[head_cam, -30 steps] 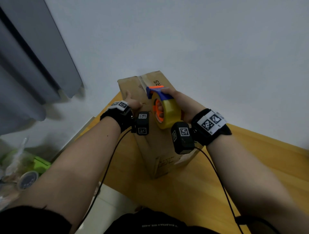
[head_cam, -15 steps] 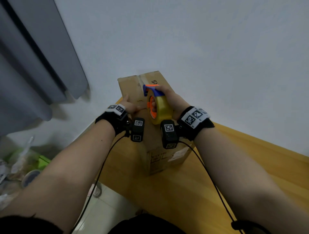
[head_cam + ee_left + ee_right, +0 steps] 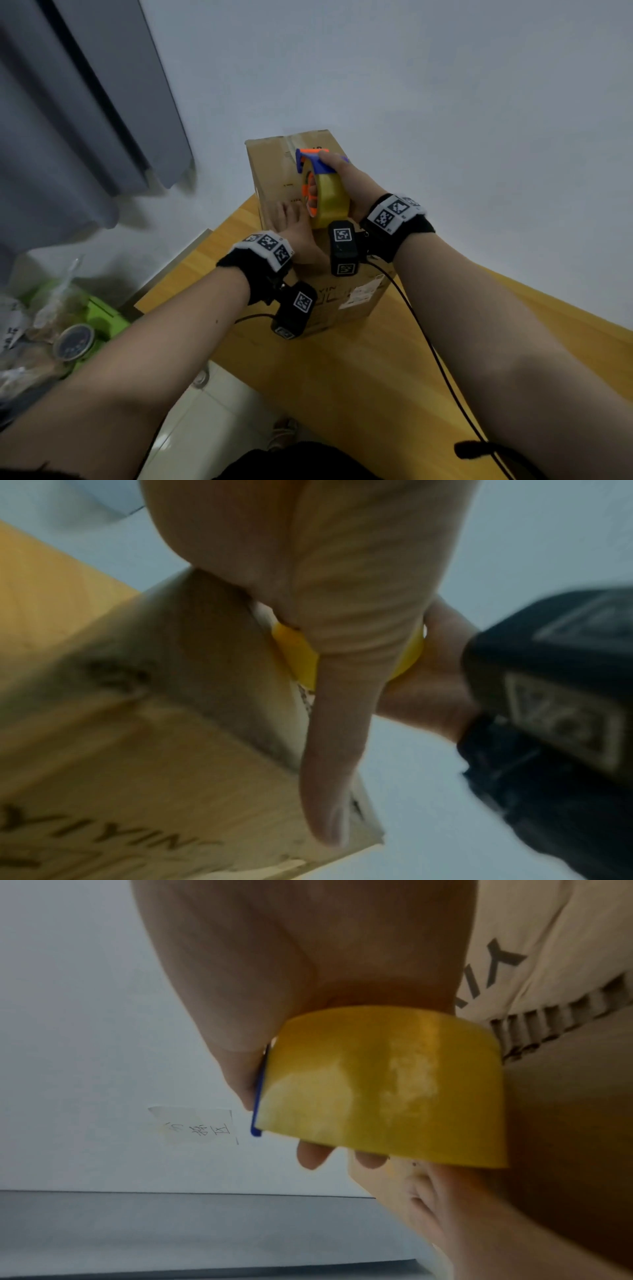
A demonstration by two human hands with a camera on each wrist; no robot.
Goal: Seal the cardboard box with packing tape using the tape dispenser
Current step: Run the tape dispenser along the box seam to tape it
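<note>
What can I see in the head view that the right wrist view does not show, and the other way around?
Only the head view shows the dispenser's blue and orange handle, the whole cardboard box on the wooden table, the grey curtain and both wristbands.

Only the right wrist view shows a paper note with handwriting on the wall, and the box's corrugated edge.

Both show the right hand gripping the dispenser with the yellow tape roll, and the left hand flat on the box.
</note>
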